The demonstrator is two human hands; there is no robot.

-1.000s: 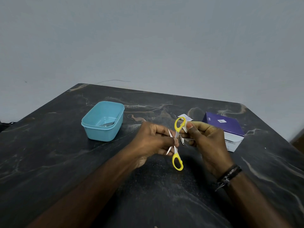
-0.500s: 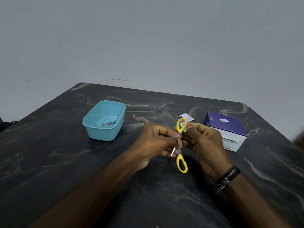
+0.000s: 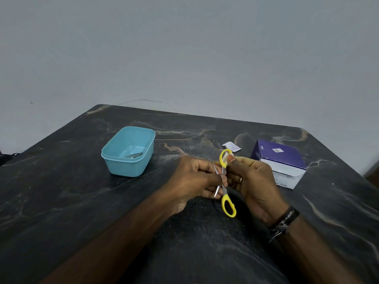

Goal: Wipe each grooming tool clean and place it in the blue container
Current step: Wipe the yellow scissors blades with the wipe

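Small scissors with yellow handles [image 3: 228, 206] hang spread open between my two hands above the dark marble table [image 3: 61, 201]. My left hand [image 3: 194, 181] pinches the scissors at the blades near the pivot. My right hand [image 3: 252, 181] pinches a small white wipe [image 3: 225, 158] against the upper yellow handle loop. The blue container [image 3: 127, 152] stands to the left of my hands, with a metal tool [image 3: 134, 155] lying inside it.
A purple and white box of alcohol swabs [image 3: 281, 160] stands right of my hands. A torn white sachet [image 3: 231, 146] lies behind the scissors. The table's far edge meets a grey wall.
My right thumb with the wipe has slid up along the upper yellow handle. The scissors stay spread between both hands, shifted slightly right.
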